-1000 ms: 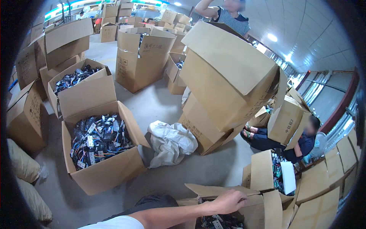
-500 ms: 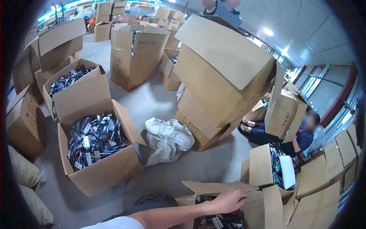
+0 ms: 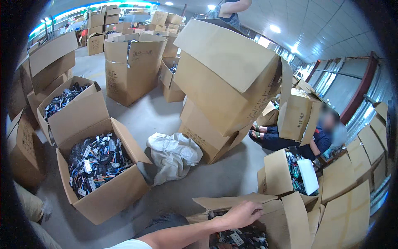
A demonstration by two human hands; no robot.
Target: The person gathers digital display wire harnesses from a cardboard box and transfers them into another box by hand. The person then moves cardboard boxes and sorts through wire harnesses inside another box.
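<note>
Left of the white cloth bundle (image 3: pixel 173 155), an open carton of mixed cables (image 3: pixel 96 164) stands on the floor. Right of the bundle and nearer the person, one hand (image 3: pixel 240 213) rests with fingers (image 3: pixel 256 208) loosely spread on the flap of a cable-filled box (image 3: pixel 238 237); which hand it is cannot be told.

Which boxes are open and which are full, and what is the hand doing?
Hand: open, fingers spread, resting on a flap of the near box.
Near box: open, cables inside.
Big box on the left: open, full of tangled cables.
Box behind it: open, cables inside.
White sack: crumpled on the floor.
Tall stacked box: tilted, flaps up.
Box by the seated person: open, cables and a white sheet inside.
</note>
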